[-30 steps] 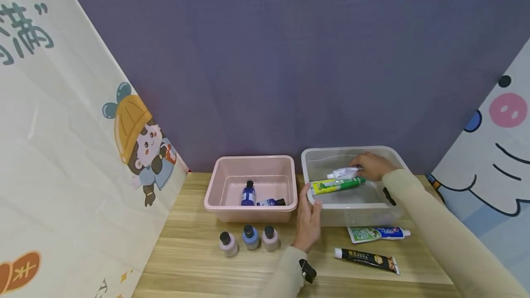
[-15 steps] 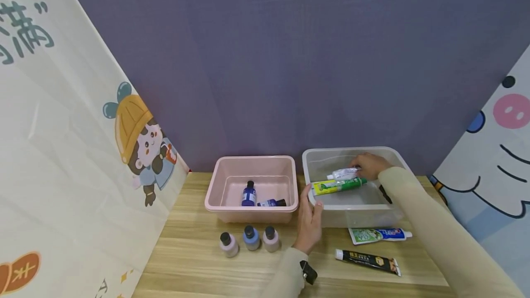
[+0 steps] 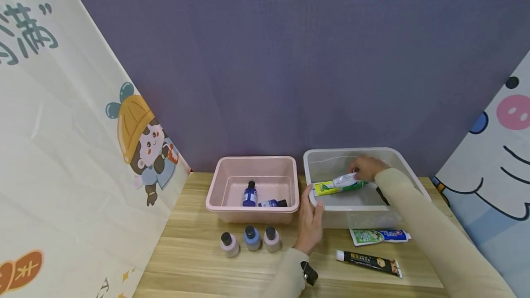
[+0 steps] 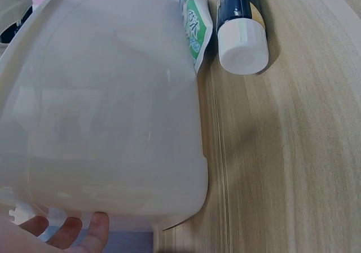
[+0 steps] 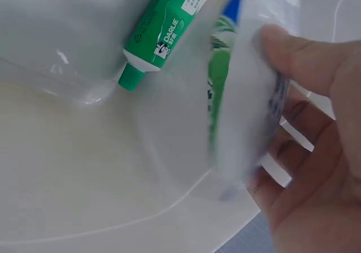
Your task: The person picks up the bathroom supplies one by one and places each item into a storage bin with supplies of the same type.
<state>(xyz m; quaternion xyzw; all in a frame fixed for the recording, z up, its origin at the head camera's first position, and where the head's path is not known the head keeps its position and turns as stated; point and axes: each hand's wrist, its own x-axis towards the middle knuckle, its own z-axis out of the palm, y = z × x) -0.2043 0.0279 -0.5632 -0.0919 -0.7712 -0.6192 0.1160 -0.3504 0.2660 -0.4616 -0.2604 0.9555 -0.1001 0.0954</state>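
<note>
Head view: lighting even & diffuse, med. brightness, src out of frame; dusky blue-violet cloth backdrop (image 3: 269, 59) reads dim, glossy white printed sheet (image 3: 54, 151) brighter w/ pale sheen streak. R hand (image 3: 368, 168) slightly blurred. L wrist: narrow soft shadow on pale wood-grain tabletop (image 4: 304, 151) alongside translucent white plastic bin (image 4: 113, 118), whose wall shows faint refl. R wrist: white-and-green soft flat tube (image 5: 248, 95) badly smeared, prob. motion; green plastic toothpaste tube (image 5: 161, 36) fairly sharp; tiny glare spots on bin.
</note>
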